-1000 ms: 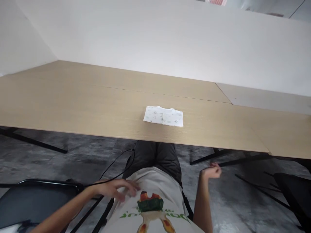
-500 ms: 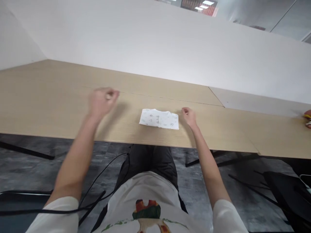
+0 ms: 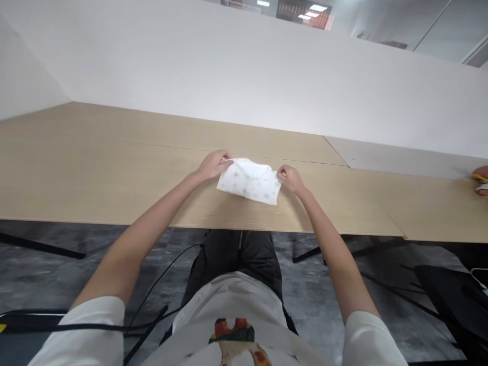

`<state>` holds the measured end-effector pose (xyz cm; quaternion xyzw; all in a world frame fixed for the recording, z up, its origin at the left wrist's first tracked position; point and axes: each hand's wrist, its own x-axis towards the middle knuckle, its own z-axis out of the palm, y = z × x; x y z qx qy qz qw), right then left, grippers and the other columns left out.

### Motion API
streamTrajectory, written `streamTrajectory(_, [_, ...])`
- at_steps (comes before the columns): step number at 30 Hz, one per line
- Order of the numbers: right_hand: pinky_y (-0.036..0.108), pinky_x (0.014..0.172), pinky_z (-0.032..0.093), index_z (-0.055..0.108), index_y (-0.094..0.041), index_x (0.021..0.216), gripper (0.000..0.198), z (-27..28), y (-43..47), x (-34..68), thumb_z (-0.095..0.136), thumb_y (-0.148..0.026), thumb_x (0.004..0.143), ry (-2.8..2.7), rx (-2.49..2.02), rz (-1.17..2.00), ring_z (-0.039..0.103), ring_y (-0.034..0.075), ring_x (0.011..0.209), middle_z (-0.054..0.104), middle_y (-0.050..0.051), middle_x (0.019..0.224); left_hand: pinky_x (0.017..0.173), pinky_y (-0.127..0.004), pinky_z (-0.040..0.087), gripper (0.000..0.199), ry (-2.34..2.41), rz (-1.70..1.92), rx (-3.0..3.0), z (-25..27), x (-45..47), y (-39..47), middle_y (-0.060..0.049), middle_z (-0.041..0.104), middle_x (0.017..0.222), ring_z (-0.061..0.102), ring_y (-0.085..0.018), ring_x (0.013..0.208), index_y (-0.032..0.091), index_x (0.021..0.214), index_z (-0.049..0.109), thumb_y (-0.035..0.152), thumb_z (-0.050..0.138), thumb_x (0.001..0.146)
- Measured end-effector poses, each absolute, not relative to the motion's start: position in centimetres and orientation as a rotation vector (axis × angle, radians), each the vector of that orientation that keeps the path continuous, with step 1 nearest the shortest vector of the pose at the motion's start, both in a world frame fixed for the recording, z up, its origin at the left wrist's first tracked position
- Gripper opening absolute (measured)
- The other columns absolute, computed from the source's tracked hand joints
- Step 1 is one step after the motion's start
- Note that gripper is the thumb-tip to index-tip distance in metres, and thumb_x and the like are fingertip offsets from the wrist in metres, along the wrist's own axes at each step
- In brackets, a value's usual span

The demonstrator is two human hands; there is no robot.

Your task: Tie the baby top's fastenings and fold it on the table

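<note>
A small white folded garment with a faint scattered print lies on the light wood table, its shallow curved neckline toward the far side. It looks like a baby shirt. My left hand pinches its far left corner, which is lifted a little. At the far right corner, my right hand is closed on the fabric with thumb and finger. The fingertips of both hands are partly hidden by the cloth or the hand itself.
The wood table runs along a white partition. A reddish object sits at the far right edge. A black chair stands at lower right, and a black cable crosses the lower left.
My left hand has moved right and taken the garment's far left corner. My right hand has closed in on the right corner. The garment's far edge is now raised and tilted.
</note>
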<state>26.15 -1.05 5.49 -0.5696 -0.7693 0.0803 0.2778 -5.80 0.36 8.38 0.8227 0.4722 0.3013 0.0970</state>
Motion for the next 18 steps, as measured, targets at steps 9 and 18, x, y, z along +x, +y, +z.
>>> streamTrajectory(9, [0.037,0.078,0.046,0.053,-0.019,0.100,0.032,17.4,-3.5,26.9,0.032,-0.043,0.095,-1.683,-1.037,-0.065,0.057,0.021,0.095,0.058,0.007,0.097,0.080,-0.038,0.044,0.055,1.275,1.402,2.609,23.6,-5.0,-5.3,-0.007,0.060,0.103,0.061,-0.022,0.100,0.006,0.107,0.049,0.050,0.023,0.090])
streamTrajectory(18, [0.028,0.078,0.046,0.053,-0.014,0.089,0.026,23.9,-5.2,26.3,0.034,-0.032,0.096,-1.680,-1.132,0.175,0.056,0.012,0.088,0.056,0.002,0.091,0.068,-0.031,0.040,0.056,1.396,1.399,2.553,24.4,-6.0,-5.1,0.000,0.056,0.079,0.064,-0.016,0.078,0.005,0.114,0.045,0.046,0.015,0.091])
